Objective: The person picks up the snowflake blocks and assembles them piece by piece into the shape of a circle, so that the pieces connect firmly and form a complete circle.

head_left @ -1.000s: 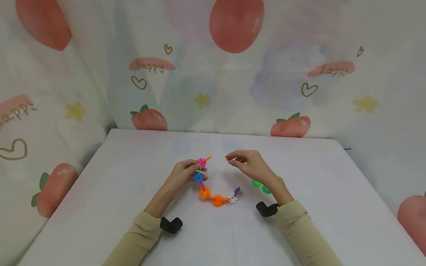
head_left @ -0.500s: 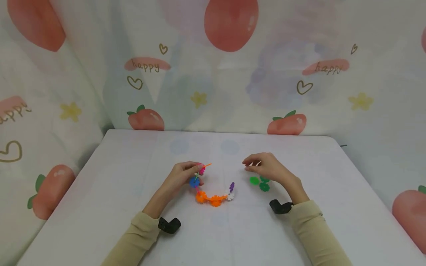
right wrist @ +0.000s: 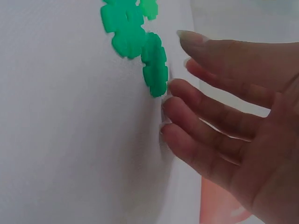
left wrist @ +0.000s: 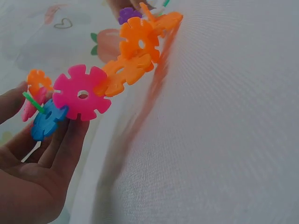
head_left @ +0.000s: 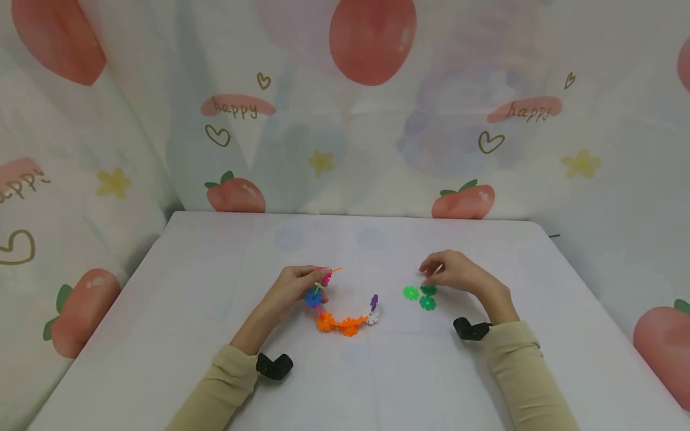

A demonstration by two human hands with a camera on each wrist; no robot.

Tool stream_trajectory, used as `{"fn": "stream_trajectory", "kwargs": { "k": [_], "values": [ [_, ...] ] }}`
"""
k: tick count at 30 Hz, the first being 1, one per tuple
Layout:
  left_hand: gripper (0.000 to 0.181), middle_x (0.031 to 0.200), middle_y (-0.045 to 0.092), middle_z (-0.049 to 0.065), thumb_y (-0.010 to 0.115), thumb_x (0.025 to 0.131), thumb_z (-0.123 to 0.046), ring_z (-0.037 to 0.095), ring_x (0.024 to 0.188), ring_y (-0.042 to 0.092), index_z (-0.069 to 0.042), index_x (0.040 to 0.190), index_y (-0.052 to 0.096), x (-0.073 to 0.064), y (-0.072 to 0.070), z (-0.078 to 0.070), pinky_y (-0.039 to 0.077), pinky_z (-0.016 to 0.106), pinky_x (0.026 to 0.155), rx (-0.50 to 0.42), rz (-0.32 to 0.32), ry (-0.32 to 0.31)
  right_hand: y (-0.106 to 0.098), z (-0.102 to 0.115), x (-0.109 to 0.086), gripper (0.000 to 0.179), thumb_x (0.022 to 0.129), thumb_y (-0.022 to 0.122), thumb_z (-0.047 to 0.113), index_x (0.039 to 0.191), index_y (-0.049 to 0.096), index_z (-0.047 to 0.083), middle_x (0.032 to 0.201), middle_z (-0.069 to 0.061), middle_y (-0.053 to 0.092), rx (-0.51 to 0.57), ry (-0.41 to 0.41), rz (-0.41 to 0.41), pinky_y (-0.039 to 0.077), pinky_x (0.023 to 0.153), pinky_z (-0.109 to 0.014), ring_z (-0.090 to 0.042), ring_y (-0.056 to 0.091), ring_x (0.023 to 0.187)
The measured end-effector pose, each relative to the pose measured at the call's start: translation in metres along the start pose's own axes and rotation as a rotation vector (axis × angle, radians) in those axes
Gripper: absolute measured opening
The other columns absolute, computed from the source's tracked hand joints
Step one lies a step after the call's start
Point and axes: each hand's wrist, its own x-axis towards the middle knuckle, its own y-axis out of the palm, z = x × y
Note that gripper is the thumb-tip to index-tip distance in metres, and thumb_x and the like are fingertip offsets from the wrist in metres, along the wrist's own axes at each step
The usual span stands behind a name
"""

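Note:
My left hand pinches a chain of notched plastic snowflake discs by its pink disc. A blue disc hangs just below the fingers. From there the chain curves over orange discs to a white disc and a purple disc at its free end. In the left wrist view, another pink disc links blue to orange. My right hand hovers with loosely bent fingers beside a dark green disc, holding nothing. Whether a fingertip touches that disc, I cannot tell.
A light green disc and another dark green disc lie close by on the white-covered table. Black wrist cameras sit on both cuffs. A printed cloth backdrop rises behind the table.
My right hand has moved right and down, away from the chain to the green discs, which came into fuller view. My left hand keeps hold of the chain, slightly lower.

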Motion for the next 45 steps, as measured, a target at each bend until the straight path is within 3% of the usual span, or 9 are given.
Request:
{"fn": "stream_trajectory", "kwargs": {
  "k": [6,11,18,23,30,37,42,45],
  "values": [
    [0.043,0.085,0.075,0.014,0.064,0.102,-0.035,0.018,0.073,0.074,0.003,0.12,0.071,0.001,0.001,-0.002,0.056,0.031,0.09,0.007,-0.009,-0.002,0.001,0.004,-0.001,0.027,0.084,0.083,0.018,0.104,0.071,0.006,0.1,-0.009,0.068,-0.031,0.078,0.076,0.053,0.082,-0.037,-0.025,0.06,0.095],
    [0.047,0.091,0.075,0.017,0.069,0.098,-0.041,0.018,0.075,0.075,0.002,0.118,0.072,0.001,0.001,-0.001,0.056,0.031,0.092,0.01,-0.006,-0.022,0.006,0.006,0.0,0.024,0.083,0.084,0.017,0.095,0.067,0.006,0.094,-0.007,0.066,-0.068,0.078,0.063,0.052,0.079,-0.036,-0.023,0.059,0.09],
    [0.045,0.099,0.074,0.022,0.069,0.098,-0.039,0.018,0.076,0.074,0.001,0.119,0.072,0.001,0.001,0.001,0.056,0.032,0.092,0.01,-0.018,-0.021,0.01,0.009,0.006,0.02,0.085,0.081,0.011,0.097,0.066,0.004,0.083,-0.005,0.061,-0.042,0.01,-0.004,0.046,0.071,-0.03,-0.018,0.054,0.079],
    [0.045,0.102,0.074,0.021,0.07,0.098,-0.039,0.018,0.077,0.074,0.0,0.119,0.073,0.0,0.0,0.002,0.056,0.033,0.095,0.019,-0.016,-0.021,0.013,0.012,0.008,0.011,0.09,0.075,0.009,0.1,0.072,0.005,0.088,-0.003,0.069,-0.028,-0.043,-0.059,0.05,0.076,-0.032,-0.017,0.058,0.083],
    [0.049,0.101,0.073,0.021,0.072,0.096,-0.043,0.018,0.077,0.073,0.001,0.117,0.073,0.001,-0.001,0.002,0.054,0.034,0.096,0.037,-0.002,-0.004,0.016,0.022,0.008,0.016,0.094,0.072,0.009,0.108,0.075,0.003,0.097,-0.006,0.074,-0.001,-0.101,-0.117,0.054,0.083,-0.035,-0.018,0.064,0.089],
    [0.05,0.095,0.074,0.02,0.074,0.093,-0.044,0.018,0.075,0.071,0.0,0.118,0.073,0.002,0.0,0.002,0.052,0.029,0.085,0.029,-0.007,-0.03,0.019,0.035,0.009,0.015,0.094,0.074,0.01,0.107,0.075,0.005,0.091,-0.004,0.074,0.013,-0.133,-0.167,0.055,0.077,-0.033,-0.019,0.067,0.081],
    [0.047,0.092,0.075,0.017,0.074,0.094,-0.042,0.018,0.074,0.071,-0.001,0.118,0.074,0.001,0.001,0.001,0.05,0.028,0.081,0.029,-0.023,-0.044,0.026,0.046,0.01,0.014,0.094,0.074,0.01,0.108,0.075,0.008,0.09,-0.005,0.074,0.107,-0.18,-0.198,0.056,0.072,-0.027,-0.026,0.07,0.078],
    [0.045,0.091,0.076,0.015,0.072,0.095,-0.042,0.018,0.073,0.072,-0.001,0.115,0.075,0.002,0.0,0.003,0.049,0.027,0.079,0.041,-0.021,-0.047,0.03,0.055,0.012,0.016,0.095,0.073,0.01,0.111,0.075,0.009,0.094,-0.005,0.076,0.15,-0.211,-0.2,0.059,0.076,-0.029,-0.029,0.072,0.082]
  ]
}}
